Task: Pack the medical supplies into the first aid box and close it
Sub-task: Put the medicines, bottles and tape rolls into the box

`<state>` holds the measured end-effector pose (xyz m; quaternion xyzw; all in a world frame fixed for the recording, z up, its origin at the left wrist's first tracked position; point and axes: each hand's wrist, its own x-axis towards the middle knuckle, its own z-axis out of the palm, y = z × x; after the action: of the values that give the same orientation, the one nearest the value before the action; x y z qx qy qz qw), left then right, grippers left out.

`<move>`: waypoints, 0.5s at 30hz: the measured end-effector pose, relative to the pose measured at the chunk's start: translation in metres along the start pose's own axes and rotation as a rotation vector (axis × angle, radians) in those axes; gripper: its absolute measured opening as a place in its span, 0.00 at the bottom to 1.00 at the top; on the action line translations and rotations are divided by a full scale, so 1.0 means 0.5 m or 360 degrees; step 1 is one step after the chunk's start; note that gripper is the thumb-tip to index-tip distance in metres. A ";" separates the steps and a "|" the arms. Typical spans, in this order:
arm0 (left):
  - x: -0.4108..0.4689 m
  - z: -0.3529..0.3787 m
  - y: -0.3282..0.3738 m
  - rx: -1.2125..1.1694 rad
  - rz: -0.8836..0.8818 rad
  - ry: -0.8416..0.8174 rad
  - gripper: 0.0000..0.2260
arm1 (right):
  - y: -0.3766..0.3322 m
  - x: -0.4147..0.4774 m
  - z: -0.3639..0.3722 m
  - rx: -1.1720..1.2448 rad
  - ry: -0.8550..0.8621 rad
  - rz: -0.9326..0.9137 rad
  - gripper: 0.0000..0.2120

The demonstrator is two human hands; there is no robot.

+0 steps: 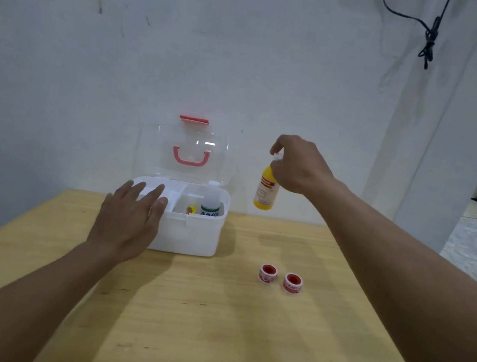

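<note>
A white first aid box [190, 236] stands on the wooden table [205, 333] against the wall, its clear lid [188, 153] with a pink handle raised upright. Inside stand a white bottle with a green label [211, 201] and a small yellow-red item [191, 210]. My left hand [129, 219] rests flat, fingers apart, on the box's front left corner. My right hand [299, 165] holds a yellow bottle [266, 190] by its white cap, in the air to the right of the box. Two red-and-white tape rolls [268, 274] [292, 283] lie on the table, right of the box.
The white wall is directly behind the box. A black cable [429, 39] hangs on the wall at the upper right. A doorway opens at the far right, past the table's right edge.
</note>
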<state>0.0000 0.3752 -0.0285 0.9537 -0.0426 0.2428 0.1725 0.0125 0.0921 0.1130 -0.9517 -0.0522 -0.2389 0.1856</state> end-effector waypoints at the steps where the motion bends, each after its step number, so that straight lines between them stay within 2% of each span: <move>1: 0.000 0.001 0.000 -0.0005 -0.0002 -0.0002 0.30 | -0.019 0.002 0.001 0.0037 0.0012 -0.0055 0.15; 7: -0.001 0.000 0.000 0.0011 -0.0022 -0.0048 0.26 | -0.109 0.004 0.032 0.0188 -0.0029 -0.0209 0.15; 15: -0.002 -0.001 -0.003 -0.0026 -0.0020 -0.0068 0.26 | -0.155 -0.014 0.114 0.0006 -0.0309 -0.0285 0.17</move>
<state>-0.0009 0.3768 -0.0293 0.9574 -0.0422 0.2209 0.1809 0.0163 0.1850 0.0886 -0.9616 -0.1552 -0.1612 0.1593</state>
